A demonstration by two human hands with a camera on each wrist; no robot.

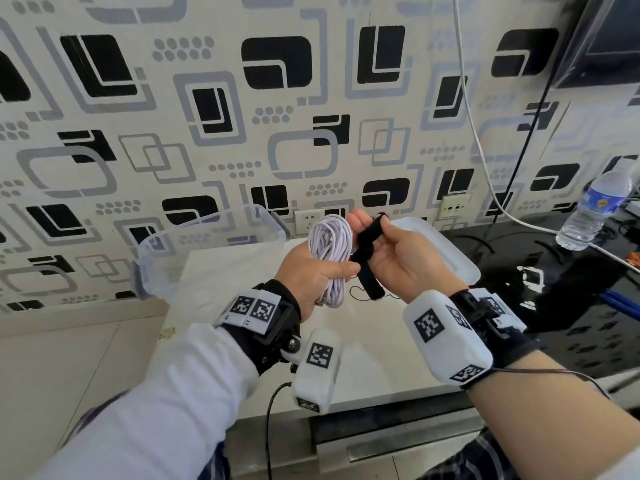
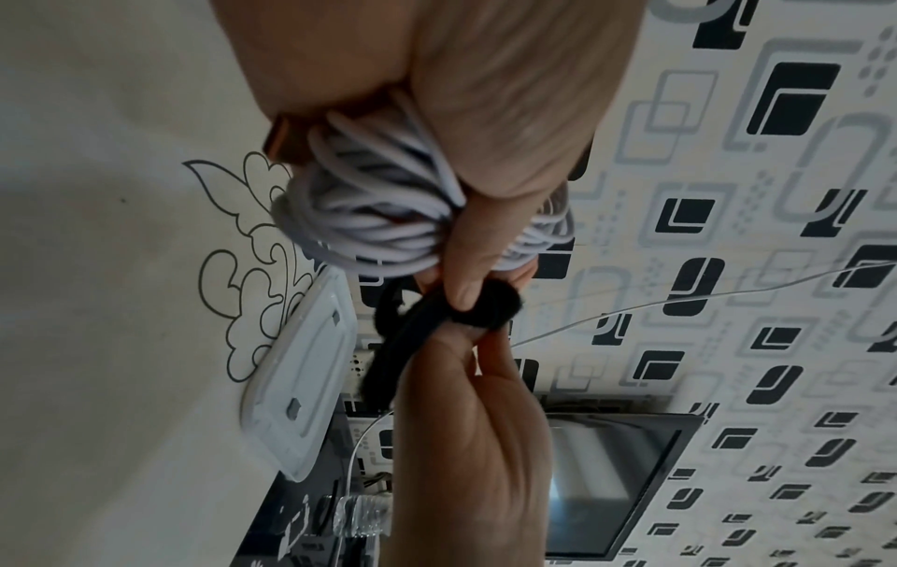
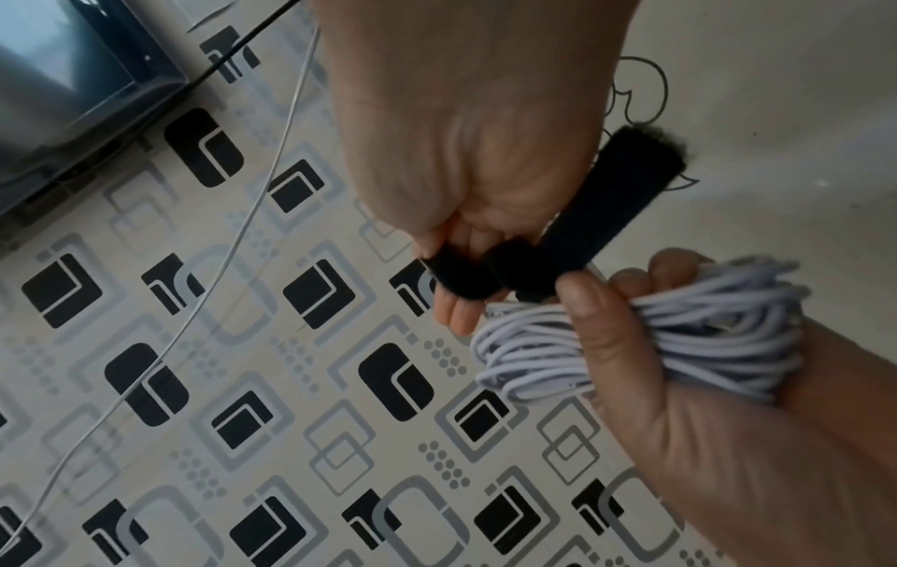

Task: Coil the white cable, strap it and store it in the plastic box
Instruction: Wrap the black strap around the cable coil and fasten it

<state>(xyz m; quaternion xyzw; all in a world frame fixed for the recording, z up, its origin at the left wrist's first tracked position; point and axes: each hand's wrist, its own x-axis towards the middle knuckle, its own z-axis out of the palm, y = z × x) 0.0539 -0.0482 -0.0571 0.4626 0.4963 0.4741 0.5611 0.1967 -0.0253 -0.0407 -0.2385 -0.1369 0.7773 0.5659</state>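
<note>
The left hand (image 1: pixel 313 268) grips the coiled white cable (image 1: pixel 329 251), its long axis running near to far, above the counter (image 1: pixel 363 358). Immediately to its right, touching the coil, the right hand (image 1: pixel 405 261) pinches the black strap (image 1: pixel 367 252), which lies parallel to the bundle and is not yet wrapped round it. The open plastic box (image 1: pixel 207 247) stands far left against the patterned wall; its lid (image 1: pixel 446 251) lies to the right.

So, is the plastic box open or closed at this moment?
Open. In the head view the plastic box has no cover, and its lid lies apart on the table, behind the right hand.
</note>
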